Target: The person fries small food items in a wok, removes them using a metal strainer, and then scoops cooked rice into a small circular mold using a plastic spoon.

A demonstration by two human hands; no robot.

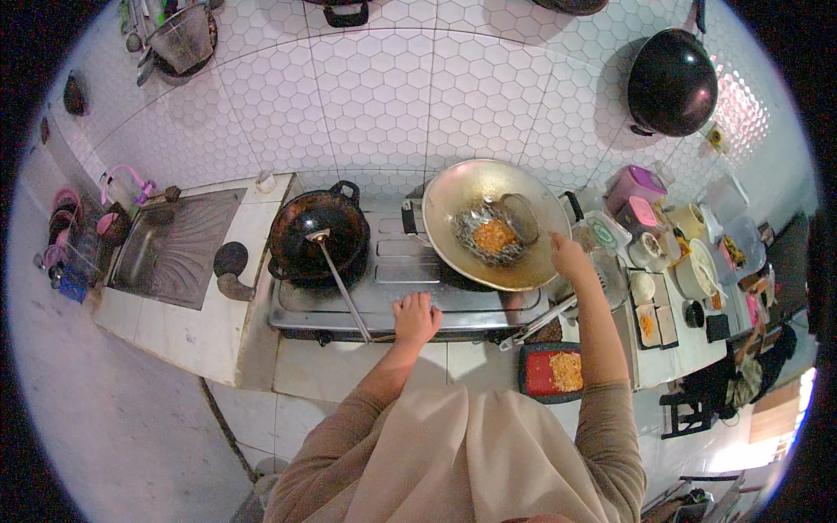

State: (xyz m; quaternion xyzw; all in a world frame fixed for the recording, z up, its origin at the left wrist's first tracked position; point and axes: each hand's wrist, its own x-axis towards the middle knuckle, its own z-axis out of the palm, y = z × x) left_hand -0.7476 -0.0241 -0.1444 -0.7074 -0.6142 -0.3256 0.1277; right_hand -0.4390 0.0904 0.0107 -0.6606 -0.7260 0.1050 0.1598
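Observation:
My right hand (569,255) is closed around the handle of a round skimmer (521,219) at the right rim of a large metal wok (451,196). The skimmer's head is tilted inside the wok, beside an orange-brown fritter (495,236) in bubbling oil. My left hand (416,317) rests loosely, empty, on the front edge of the steel gas stove (409,297). A dark wok (297,202) stands on the left burner. A long-handled metal ladle (341,281) leans from it across the stove's front.
Below my right forearm, a red-and-black tray (540,372) holds shredded food. A wire strainer (608,274) lies right of the wok. Several containers, including a white bowl (686,278), crowd the right counter (660,376). At left are a steel sink (176,242) and a black-headed object (231,260).

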